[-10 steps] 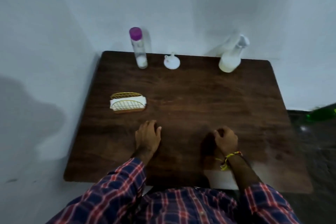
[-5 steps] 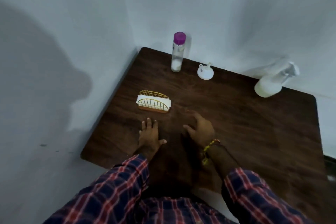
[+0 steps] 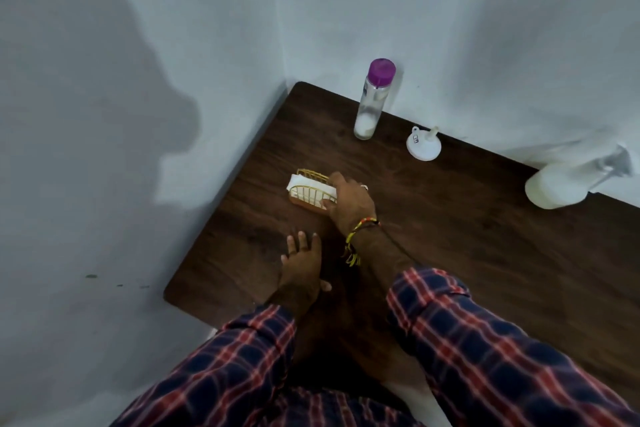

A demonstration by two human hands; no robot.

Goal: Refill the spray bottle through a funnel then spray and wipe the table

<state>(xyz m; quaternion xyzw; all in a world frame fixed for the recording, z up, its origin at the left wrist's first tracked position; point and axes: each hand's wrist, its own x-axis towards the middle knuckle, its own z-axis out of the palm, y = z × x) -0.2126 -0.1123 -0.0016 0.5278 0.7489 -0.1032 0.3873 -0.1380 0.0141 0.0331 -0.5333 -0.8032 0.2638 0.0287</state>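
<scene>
A white spray bottle (image 3: 561,185) stands at the far right of the dark wooden table (image 3: 467,236), by the wall. A white funnel (image 3: 423,146) lies upside down at the back. Left of it stands a clear bottle with a purple cap (image 3: 372,100), a little white liquid at its bottom. A gold wire napkin holder (image 3: 310,191) with white napkins sits near the left edge. My right hand (image 3: 348,199) rests on the holder's right end, fingers over the napkins. My left hand (image 3: 301,262) lies flat on the table, fingers spread, holding nothing.
Pale walls meet in a corner right behind the table's far left end. The table's left edge runs close to the left wall. My plaid sleeves fill the lower part of the view.
My right hand has reached forward and left from the table surface onto the napkin holder. My left hand stays flat on the table. The view has swung further left.
</scene>
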